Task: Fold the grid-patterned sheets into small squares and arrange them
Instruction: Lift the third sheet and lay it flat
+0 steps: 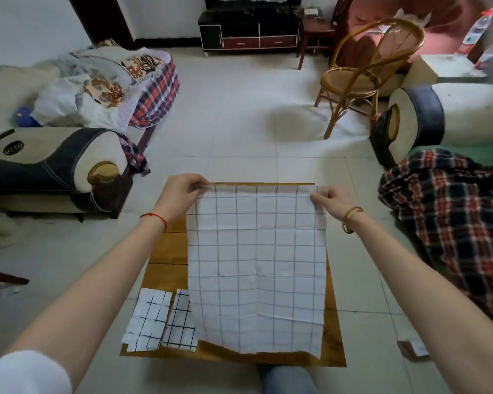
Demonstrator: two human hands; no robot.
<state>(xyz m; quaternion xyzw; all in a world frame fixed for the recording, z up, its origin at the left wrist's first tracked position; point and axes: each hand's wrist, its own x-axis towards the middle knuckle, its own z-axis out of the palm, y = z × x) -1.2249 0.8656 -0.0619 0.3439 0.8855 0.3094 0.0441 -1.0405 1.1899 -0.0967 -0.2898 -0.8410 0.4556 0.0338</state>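
Note:
A large white sheet with a dark grid (256, 265) lies spread over a low wooden table (168, 251), its far edge lifted. My left hand (180, 191) pinches the sheet's far left corner. My right hand (330, 200) pinches the far right corner. Two folded grid squares lie side by side at the table's near left: one (147, 319) at the corner, the other (181, 322) partly under the big sheet's edge.
A sofa arm (54, 163) stands to the left, a plaid blanket (453, 223) on a seat to the right. A rattan chair (367, 75) is farther back right. My knee (285, 379) sits below the table's near edge. Tiled floor surrounds the table.

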